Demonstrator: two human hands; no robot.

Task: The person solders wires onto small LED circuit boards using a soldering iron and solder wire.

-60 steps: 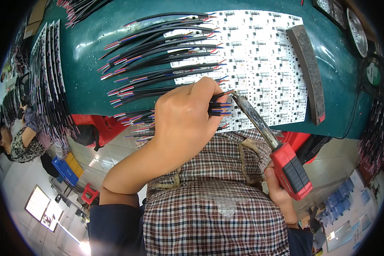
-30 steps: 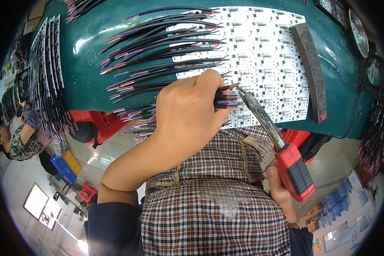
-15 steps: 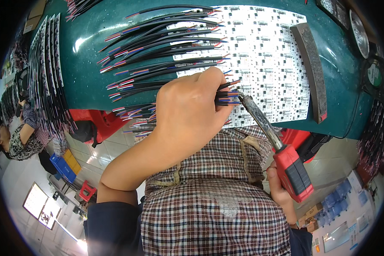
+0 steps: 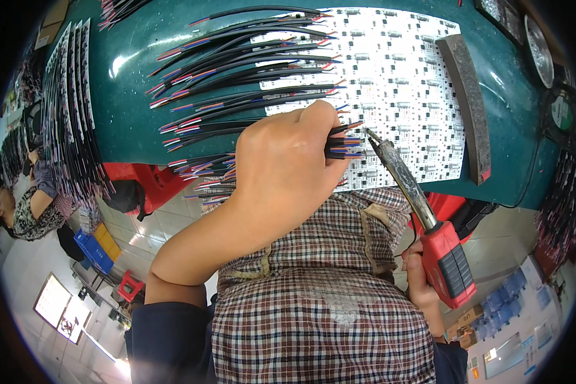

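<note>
My left hand [image 4: 291, 163] is closed around a bunch of black-sheathed cables [image 4: 340, 146], whose red and blue wire ends poke out toward the right over a white circuit board panel [image 4: 403, 83]. In my right hand [image 4: 422, 281] is a soldering iron [image 4: 447, 265] with a red and black grip. Its tip lies just right of the bunched wire ends, over the panel and slightly apart from them. More black cables [image 4: 237, 70] lie in rows along the panel's left part, their stripped ends spread to the left.
A dark grey bar [image 4: 465, 109] lies along the panel's right edge on the green table [image 4: 131, 96]. Cabled panels [image 4: 73, 115] are stacked at the left. A round metal dish [image 4: 539, 51] and a small fan [image 4: 562, 114] stand at the right. A person [image 4: 29, 198] sits far left.
The soldering iron has moved a little to the right and its tip has drawn away from the wire ends. My left hand has shifted only very slightly right.
</note>
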